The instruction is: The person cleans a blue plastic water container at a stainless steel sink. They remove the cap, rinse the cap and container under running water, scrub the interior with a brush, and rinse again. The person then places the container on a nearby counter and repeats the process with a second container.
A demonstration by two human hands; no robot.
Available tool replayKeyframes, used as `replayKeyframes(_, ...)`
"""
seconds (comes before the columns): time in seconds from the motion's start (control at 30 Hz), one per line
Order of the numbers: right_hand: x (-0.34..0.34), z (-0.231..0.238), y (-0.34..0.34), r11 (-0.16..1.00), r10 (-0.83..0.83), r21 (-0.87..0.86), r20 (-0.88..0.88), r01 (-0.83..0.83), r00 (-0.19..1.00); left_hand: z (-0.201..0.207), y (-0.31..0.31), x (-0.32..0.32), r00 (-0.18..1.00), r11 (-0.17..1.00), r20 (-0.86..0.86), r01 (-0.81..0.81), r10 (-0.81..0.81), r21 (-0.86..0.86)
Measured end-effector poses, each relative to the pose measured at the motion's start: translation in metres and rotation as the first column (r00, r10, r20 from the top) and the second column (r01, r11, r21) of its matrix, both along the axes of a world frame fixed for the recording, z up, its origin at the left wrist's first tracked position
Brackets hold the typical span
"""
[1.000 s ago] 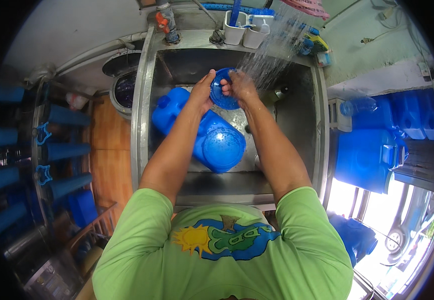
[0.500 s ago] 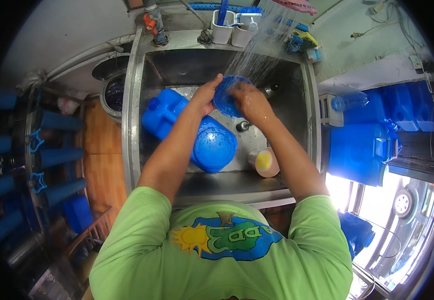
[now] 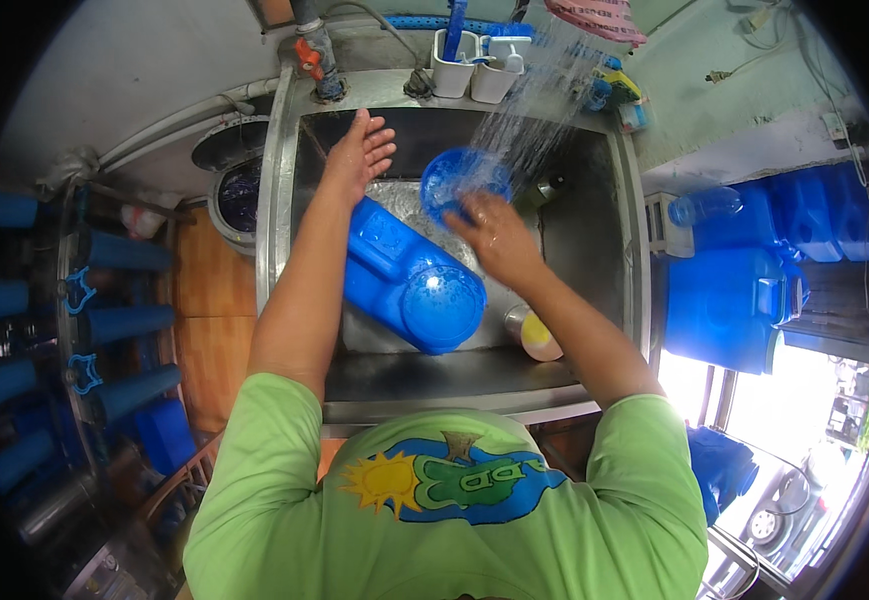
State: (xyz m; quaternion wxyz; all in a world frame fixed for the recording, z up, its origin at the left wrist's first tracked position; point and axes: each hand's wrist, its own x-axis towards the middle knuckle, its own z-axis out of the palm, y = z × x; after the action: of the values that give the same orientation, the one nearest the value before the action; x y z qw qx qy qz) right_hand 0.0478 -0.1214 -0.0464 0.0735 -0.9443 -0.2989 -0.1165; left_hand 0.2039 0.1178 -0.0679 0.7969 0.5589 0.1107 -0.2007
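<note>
A: Where are the hands?

B: Both are over a metal sink (image 3: 637, 250). The left hand (image 3: 362, 155) is raised near the sink's left side, its fingers open and free. The right hand (image 3: 497, 235) is at the near right edge of a round blue bowl (image 3: 457, 178), its fingers bent over the rim; I cannot tell whether they grip it.

A: What is in the bowl?

B: It faces up and looks wet inside. Water (image 3: 554, 100) streams down across its far right side; how much collects there is unclear.

A: What else is in the sink?

B: A big blue jug (image 3: 409, 275) lies on its side, nearer than the bowl and to its left. Drops bead on its round end; its contents are hidden. A small tub (image 3: 537, 335) lies tipped over near the front right, with a yellow patch on it.

A: And around the sink?

B: Two white cups (image 3: 454, 75) stand side by side on the back ledge (image 3: 374, 90). The left one holds a blue handle (image 3: 455, 30), the right one white and blue items. To the left, a round bin (image 3: 232, 238) with its lid (image 3: 229, 143) raised has a dark liner (image 3: 241, 198) inside. To the right, a clear bottle (image 3: 709, 205) lies beside blue tanks (image 3: 719, 310).
</note>
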Motion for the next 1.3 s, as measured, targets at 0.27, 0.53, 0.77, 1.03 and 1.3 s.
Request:
replayKeyframes(0.27, 0.021, -0.016, 0.012, -0.1, 0.245, 0.611, -0.75, 0.786, 0.614, -0.001, -0.022, -0.013, 0.936, 0.955, 0.251, 0.191, -0.248, 0.228)
replayKeyframes(0.53, 0.063, -0.005, 0.014, -0.486, 0.136, 0.554, -0.716, 0.676, 0.685, -0.032, -0.132, -0.084, 0.777, 0.9, 0.53, 0.106, -0.34, 0.423)
replayKeyframes(0.77, 0.018, 0.001, 0.022, 0.938, -0.266, 0.233, 0.001, 0.258, 0.964, -0.018, -0.085, -0.025, 0.919, 0.866, -0.279, 0.116, -0.279, -0.486)
replayKeyframes(1.03, 0.019, 0.015, 0.023, 0.953, -0.212, 0.239, 0.1, 0.184, 0.972, -0.009, 0.022, 0.094, 0.983, 0.826, -0.182, -0.134, 0.039, -0.548)
replayKeyframes(1.3, 0.017, 0.005, 0.023, 0.946, -0.308, 0.111, 0.018, 0.304, 0.951, 0.0, 0.061, 0.169, 0.923, 0.688, -0.326, -0.371, 0.203, -0.624)
